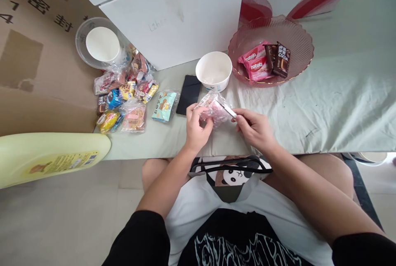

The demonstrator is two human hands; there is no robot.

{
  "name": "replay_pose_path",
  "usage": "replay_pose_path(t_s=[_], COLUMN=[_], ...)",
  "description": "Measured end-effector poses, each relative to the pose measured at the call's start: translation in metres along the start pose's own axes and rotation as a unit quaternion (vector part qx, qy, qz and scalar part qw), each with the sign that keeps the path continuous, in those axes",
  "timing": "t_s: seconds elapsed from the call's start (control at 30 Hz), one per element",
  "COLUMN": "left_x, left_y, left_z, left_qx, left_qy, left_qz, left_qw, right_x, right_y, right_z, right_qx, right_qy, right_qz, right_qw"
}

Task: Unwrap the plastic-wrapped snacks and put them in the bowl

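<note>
My left hand (199,128) is closed on a clear plastic-wrapped packet (215,111) with something pink inside, near the table's front edge. In my right hand (253,129) is a slim utility knife (229,111) with a whitish body and a thin dark tip. Its tip lies against the packet's upper part; whether the wrapper is cut, I cannot tell. Just behind the packet stands a white paper bowl (213,70). A dark phone (189,95) lies left of the bowl, and a light-blue snack packet (165,106) is beside the phone.
Several wrapped snacks (126,90) are heaped at the left near stacked bowls (103,44). A pink ribbed glass bowl (297,37) at the back right holds red and brown packets. White boxes (185,14) and a cardboard box (46,72) border the table; a yellow bottle (52,158) juts in.
</note>
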State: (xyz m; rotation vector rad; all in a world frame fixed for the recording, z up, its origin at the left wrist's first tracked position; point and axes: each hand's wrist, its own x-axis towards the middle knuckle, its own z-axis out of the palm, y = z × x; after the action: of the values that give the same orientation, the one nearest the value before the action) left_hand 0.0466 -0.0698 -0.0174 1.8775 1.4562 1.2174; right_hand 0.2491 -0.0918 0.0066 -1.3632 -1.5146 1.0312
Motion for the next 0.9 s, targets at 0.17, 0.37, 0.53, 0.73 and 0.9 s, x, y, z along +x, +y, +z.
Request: replay_pose_path(t_s=[0.17,0.37,0.53,0.73,0.9], left_x=[0.002,0.016,0.012,-0.015,0.0], left_y=[0.001,-0.009,-0.011,0.006,0.014], left_z=[-0.003,-0.017,-0.013,0.009,-0.004], left_qx=[-0.05,-0.156,-0.186,0.02,0.083], left_qy=[0.023,0.128,0.141,-0.051,-0.097], left_qz=[0.033,-0.007,-0.079,0.018,0.06], left_qw=[0.998,0.979,0.969,0.998,0.99], right_x=[0.002,0.004,0.006,0.009,0.006], right_y=[-0.003,-0.005,0.01,0.027,0.021], right_z=[0.002,-0.012,-0.043,-0.056,-0.038], right_qx=[0.0,-0.028,-0.205,-0.373,-0.239], right_qy=[-0.043,-0.078,0.015,0.159,0.015], right_qz=[0.011,0.051,0.03,-0.029,-0.135], right_qw=[0.999,0.995,0.978,0.914,0.961])
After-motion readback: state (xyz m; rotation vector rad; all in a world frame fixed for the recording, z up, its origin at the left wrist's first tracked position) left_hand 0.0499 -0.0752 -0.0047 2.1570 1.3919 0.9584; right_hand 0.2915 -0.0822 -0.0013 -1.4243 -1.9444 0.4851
